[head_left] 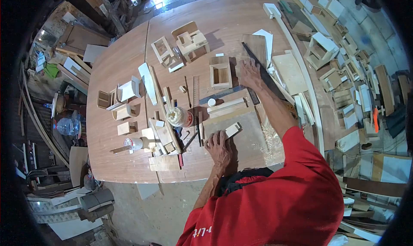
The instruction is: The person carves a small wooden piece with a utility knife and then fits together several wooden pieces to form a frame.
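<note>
My left hand (218, 148) rests low over the flat work board (247, 134), with its fingers bent. Between its thumb and fingers is one end of a small pale wooden block (233, 130). Further up the table, my right hand (249, 75) reaches out with fingers apart, holding nothing that shows. Beside its fingertips runs a long dark flat strip (267, 79), whose kind I cannot make out. Left of that hand stands a small open wooden box (221, 73). A wooden strip (227, 107) lies across the board's far side, near a white round cap (211, 102).
A jar of pale glue-like paste (180, 116) and a smaller jar with a stick (134, 143) stand to the left. Small wooden furniture models (189, 40) sit farther back. Shavings (272, 142) lie at the board's right. A long pale strip (306, 80) borders more wooden pieces.
</note>
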A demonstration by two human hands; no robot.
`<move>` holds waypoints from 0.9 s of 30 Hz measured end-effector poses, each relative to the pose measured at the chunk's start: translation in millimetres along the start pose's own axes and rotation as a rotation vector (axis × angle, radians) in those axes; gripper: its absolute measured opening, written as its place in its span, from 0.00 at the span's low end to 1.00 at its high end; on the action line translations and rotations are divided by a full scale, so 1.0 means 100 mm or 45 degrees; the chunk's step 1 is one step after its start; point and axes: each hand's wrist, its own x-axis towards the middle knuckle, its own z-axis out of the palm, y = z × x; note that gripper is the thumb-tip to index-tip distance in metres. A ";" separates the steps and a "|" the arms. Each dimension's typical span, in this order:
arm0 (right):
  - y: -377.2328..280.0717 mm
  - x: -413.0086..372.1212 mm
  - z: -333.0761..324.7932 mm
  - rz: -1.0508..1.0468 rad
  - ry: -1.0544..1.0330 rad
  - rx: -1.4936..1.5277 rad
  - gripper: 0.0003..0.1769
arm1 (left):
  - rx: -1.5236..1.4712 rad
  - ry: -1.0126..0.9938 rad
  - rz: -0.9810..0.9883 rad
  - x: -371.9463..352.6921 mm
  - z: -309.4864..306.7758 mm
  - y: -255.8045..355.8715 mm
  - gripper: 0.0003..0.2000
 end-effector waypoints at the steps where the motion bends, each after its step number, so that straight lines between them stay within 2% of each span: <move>1: 0.04 0.04 0.00 -0.082 -0.053 -0.178 0.41 | 0.000 -0.004 -0.003 -0.01 0.02 0.00 0.20; 2: 0.06 0.09 0.00 -0.083 -0.057 -0.176 0.41 | -0.012 -0.004 -0.006 -0.02 0.03 0.00 0.21; 5: 0.19 0.38 0.07 -0.174 -0.302 -0.380 0.40 | -0.030 -0.013 -0.022 -0.02 0.02 -0.02 0.21; 6: 0.20 0.41 0.11 -0.202 -0.186 -0.292 0.40 | -0.046 -0.022 -0.032 -0.03 0.01 -0.02 0.21; 7: 0.23 0.43 0.15 -0.204 -0.195 -0.290 0.40 | -0.045 -0.029 -0.038 -0.03 0.01 -0.02 0.21; 9: 0.28 0.48 0.15 -0.140 -0.316 -0.317 0.27 | -0.114 0.018 -0.018 -0.03 0.01 -0.03 0.21; 10: 0.34 0.53 0.22 -0.138 -0.315 -0.233 0.26 | -0.114 0.013 -0.026 -0.04 0.00 -0.03 0.21; 11: 0.37 0.54 0.26 -0.140 -0.322 -0.233 0.26 | -0.122 0.016 -0.007 -0.04 -0.01 -0.03 0.21; 13: 0.43 0.52 0.38 -0.205 -0.136 -0.305 0.25 | -0.130 0.012 0.013 -0.02 -0.04 -0.02 0.21; 20: 0.39 0.38 0.25 -0.223 -0.204 -0.362 0.23 | -0.133 -0.024 0.048 -0.01 -0.09 0.00 0.23; 22: 0.37 0.17 0.34 -0.315 0.332 -0.240 0.20 | -0.140 -0.020 0.059 0.00 -0.11 -0.01 0.24; 23: 0.32 0.05 0.30 -0.323 0.330 -0.242 0.20 | -0.174 -0.018 0.034 -0.01 -0.10 -0.01 0.25; 25: 0.03 -0.34 -0.11 -0.297 0.056 -0.006 0.16 | -0.208 -0.010 0.000 0.00 -0.09 0.00 0.26; 26: -0.02 -0.50 -0.13 -0.300 0.051 -0.006 0.16 | -0.184 -0.025 0.010 0.02 -0.11 0.02 0.27; 27: -0.05 -0.65 -0.14 -0.410 -0.027 0.155 0.15 | -0.160 -0.041 0.025 0.02 -0.12 0.02 0.28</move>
